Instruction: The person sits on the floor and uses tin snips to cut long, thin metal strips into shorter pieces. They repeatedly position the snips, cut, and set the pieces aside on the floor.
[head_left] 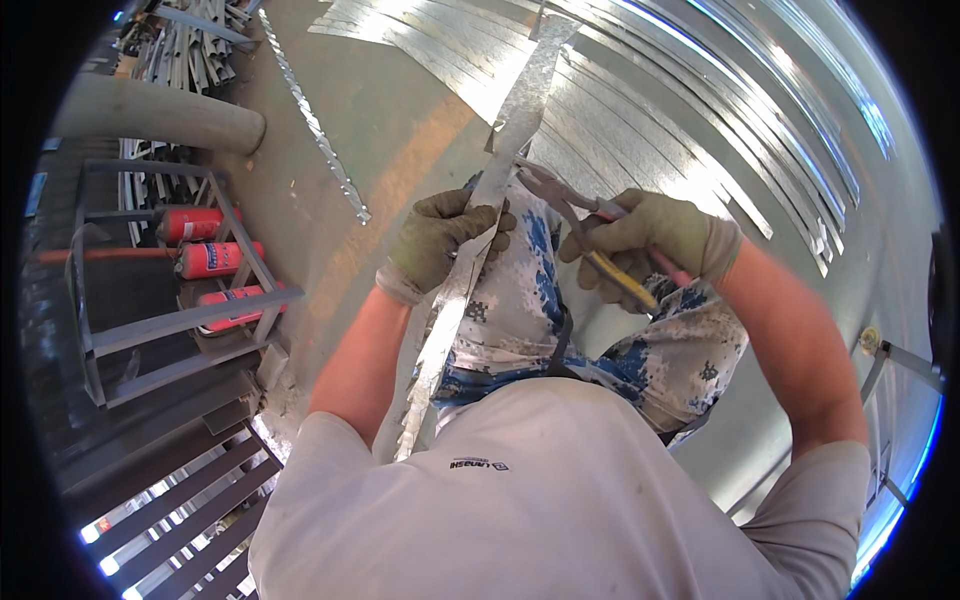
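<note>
A long, shiny sheet-metal strip [520, 115] runs from above my knees down past my left side, its lower edge jagged. My left hand [440, 235], in an olive work glove, is closed around its middle with the thumb on top. Gripped in my gloved right hand [650, 235] is a plier-like hand tool [560, 192] with reddish and yellow-black handle parts. Its jaws point toward the strip, close to its right edge; whether they touch it I cannot tell. The right fingers wrap around the handles and partly hide them.
Several metal strips [660, 130] lie fanned across the floor ahead. A twisted jagged strip [310, 120] lies at the left. Red fire extinguishers [215, 260] stand in a dark metal frame [190, 318], beside a thick grey pipe [170, 115]. Metal offcuts [190, 55] are piled at far left.
</note>
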